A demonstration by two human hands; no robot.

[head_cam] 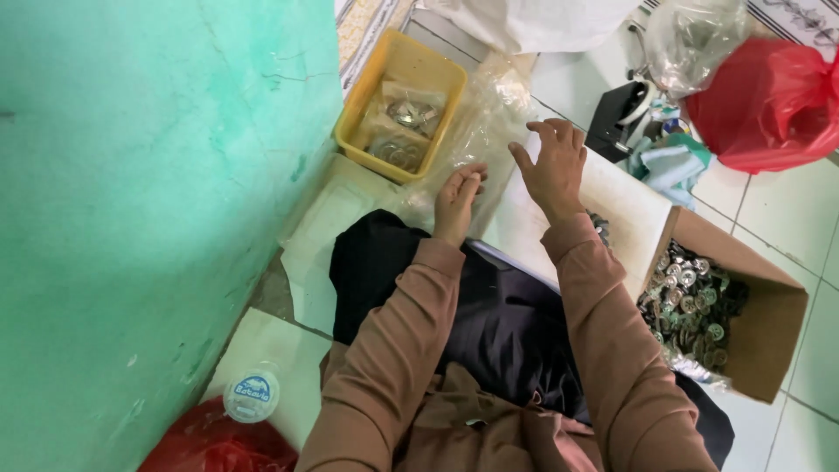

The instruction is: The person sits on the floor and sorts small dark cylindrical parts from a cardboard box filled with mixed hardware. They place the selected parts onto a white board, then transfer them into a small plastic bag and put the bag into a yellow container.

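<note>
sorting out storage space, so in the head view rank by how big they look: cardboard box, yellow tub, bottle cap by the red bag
1. cardboard box
2. yellow tub, though it sits farther from the camera, so unsure
3. bottle cap, clearly smallest

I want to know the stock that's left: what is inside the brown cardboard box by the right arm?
The cardboard box holds a heap of small round silvery metal pieces, apparently in clear plastic. The right sleeve and the white flap cover the heap's near edge, and its depth cannot be seen.
</note>
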